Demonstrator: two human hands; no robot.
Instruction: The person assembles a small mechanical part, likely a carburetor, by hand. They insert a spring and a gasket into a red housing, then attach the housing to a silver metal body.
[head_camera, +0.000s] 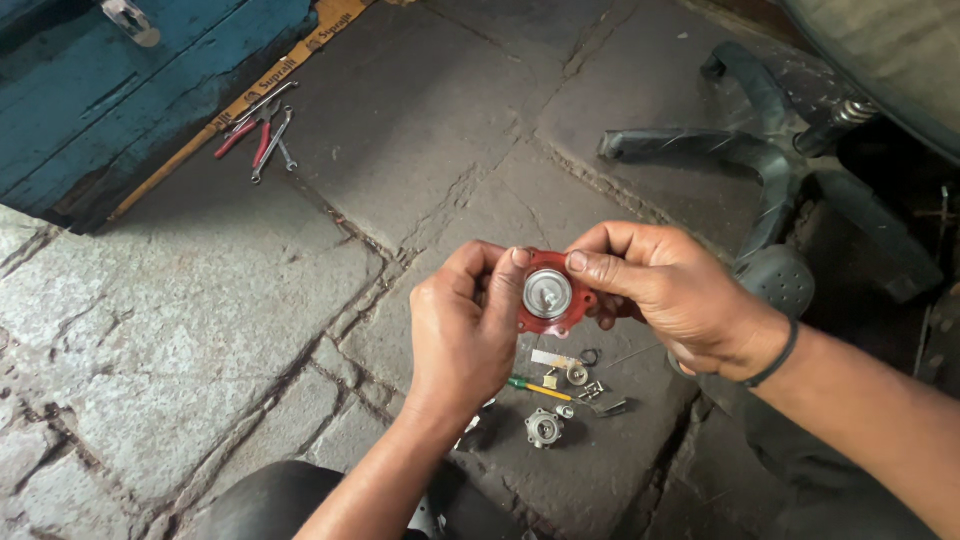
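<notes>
Fingers of both our hands pinch the rim of a red diaphragm (548, 296) with a round metal disc at its centre, held up over the stone floor (200, 330) between our knees. Our left hand (462, 325) clamps it from the left, thumb tip on the upper rim; our right hand (668, 290) clamps it from the right, thumb pressed flat on the top edge.

To handle this well, we judge it best to keep the grip on the rubber rim only, with even pressure from both sides, so the thin sheet does not crease or twist round the disc. Keeping the face turned toward us lets us check it for cracks.

Just below lie small parts (575, 385): a metal housing (544, 428), a green-handled screwdriver (538, 388), a ring and clips, close together on the stone. Spanners and pliers (262, 135) lie well apart, by a blue board (130, 90). A chair base (760, 170) stands to the right.
</notes>
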